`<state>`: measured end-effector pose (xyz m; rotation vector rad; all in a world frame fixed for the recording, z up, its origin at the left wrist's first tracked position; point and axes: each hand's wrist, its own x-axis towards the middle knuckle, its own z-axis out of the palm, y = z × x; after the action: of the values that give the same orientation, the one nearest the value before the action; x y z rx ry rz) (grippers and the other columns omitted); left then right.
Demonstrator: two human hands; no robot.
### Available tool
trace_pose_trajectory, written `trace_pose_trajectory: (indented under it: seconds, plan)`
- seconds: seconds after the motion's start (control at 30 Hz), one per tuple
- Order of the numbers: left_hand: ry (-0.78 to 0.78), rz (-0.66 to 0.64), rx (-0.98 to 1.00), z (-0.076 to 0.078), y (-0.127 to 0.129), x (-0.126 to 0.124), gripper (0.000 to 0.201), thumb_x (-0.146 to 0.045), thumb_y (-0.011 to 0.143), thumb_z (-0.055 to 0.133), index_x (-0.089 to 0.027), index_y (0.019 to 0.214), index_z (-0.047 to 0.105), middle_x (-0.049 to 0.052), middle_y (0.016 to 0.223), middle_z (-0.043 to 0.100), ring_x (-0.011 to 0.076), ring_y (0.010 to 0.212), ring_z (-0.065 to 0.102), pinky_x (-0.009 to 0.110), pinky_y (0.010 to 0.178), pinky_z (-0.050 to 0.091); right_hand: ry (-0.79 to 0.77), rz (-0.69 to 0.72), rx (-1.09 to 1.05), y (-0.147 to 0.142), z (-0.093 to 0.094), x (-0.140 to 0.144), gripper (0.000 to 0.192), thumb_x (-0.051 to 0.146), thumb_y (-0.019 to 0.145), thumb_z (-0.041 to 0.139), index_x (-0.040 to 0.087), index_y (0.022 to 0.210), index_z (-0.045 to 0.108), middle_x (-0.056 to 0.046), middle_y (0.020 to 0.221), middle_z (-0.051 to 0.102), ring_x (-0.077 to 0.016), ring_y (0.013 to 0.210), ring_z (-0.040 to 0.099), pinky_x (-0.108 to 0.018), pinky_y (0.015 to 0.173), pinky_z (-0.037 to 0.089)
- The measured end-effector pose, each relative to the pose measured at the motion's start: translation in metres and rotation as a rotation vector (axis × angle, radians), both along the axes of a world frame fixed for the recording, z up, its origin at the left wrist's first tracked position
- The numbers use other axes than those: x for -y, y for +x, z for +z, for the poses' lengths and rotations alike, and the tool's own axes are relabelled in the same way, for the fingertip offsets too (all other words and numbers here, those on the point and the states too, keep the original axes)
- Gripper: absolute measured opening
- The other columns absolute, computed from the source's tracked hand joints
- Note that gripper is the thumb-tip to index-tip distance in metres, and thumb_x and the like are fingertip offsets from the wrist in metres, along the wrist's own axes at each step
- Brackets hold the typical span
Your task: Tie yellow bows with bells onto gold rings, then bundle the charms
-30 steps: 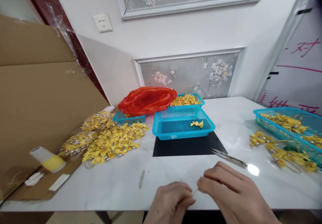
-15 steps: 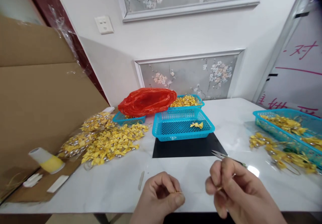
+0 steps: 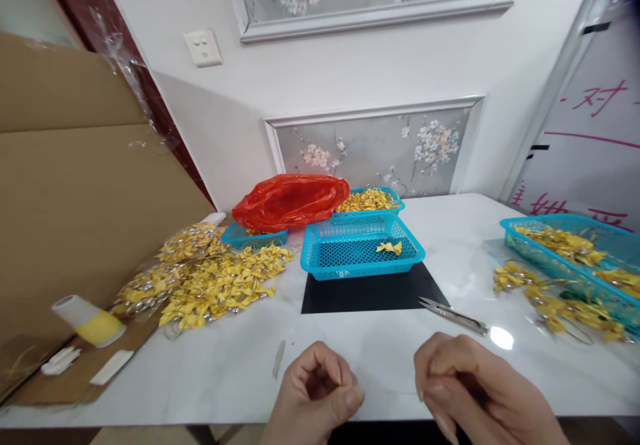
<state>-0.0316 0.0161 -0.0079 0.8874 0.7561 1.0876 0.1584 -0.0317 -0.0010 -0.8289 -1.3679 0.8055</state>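
At the near edge of the white table (image 3: 240, 372), both hands are cut off by the bottom of the frame, so wrists and forearms go unseen. Whatever they pinch is too fine to make out; only a faint pale line seems to run between them, and I cannot tell if it is a thread or wire. Left hand (image 3: 315, 398) is curled into a loose fist, thumb pressed against the bent forefinger, knuckles up. Right hand (image 3: 465, 385) is likewise curled narrow, fingers folded inward and pointing left, its palm hidden. The two are apart, with bare table between.

Just beyond the right hand lie small metal snips (image 3: 453, 315), touching neither hand, beside a black mat (image 3: 370, 295). On the mat's far edge stands a blue basket (image 3: 360, 255) holding one yellow bow (image 3: 390, 248). A heap of yellow bows (image 3: 210, 282) spreads at left; a red bag (image 3: 290, 200) partly hides another basket behind.
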Motion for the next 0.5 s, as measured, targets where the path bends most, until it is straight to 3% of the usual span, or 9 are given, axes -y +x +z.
trace_pose_trajectory:
  seconds: [0.2, 0.37, 0.5]
  plan:
    - [0.04, -0.1, -0.083, 0.0, 0.003, -0.004, 0.039, -0.028, 0.054, 0.091, -0.016, 0.06, 0.054, -0.003, 0.054, 0.058, 0.0076, 0.05, 0.044, 0.02, 0.051, 0.032, 0.151, -0.277, 0.295, 0.04, 0.004, -0.003, 0.02, 0.018, 0.097, 0.046, 0.024, 0.079, 0.052, 0.005, 0.062, 0.054, -0.0088, 0.049, 0.052, -0.019, 0.049, 0.043]
    - [0.128, -0.154, -0.235, 0.011, 0.02, -0.009, 0.032, -0.023, 0.062, 0.083, -0.017, 0.062, 0.052, -0.003, 0.06, 0.057, 0.0083, 0.055, 0.045, 0.021, 0.053, 0.035, 0.147, -0.43, 0.438, 0.062, 0.004, -0.002, 0.021, 0.021, 0.096, 0.048, 0.024, 0.075, 0.05, 0.006, 0.055, 0.051, -0.0096, 0.049, 0.051, -0.019, 0.049, 0.042]
    - [0.477, -0.149, -0.599, 0.037, 0.053, -0.033, 0.02, -0.022, 0.076, 0.068, -0.019, 0.069, 0.05, -0.003, 0.069, 0.057, 0.0103, 0.063, 0.052, 0.022, 0.059, 0.043, 0.106, -0.535, 0.284, 0.072, -0.001, 0.0, 0.019, 0.026, 0.097, 0.049, 0.024, 0.078, 0.051, 0.006, 0.052, 0.049, -0.0101, 0.048, 0.049, -0.02, 0.047, 0.041]
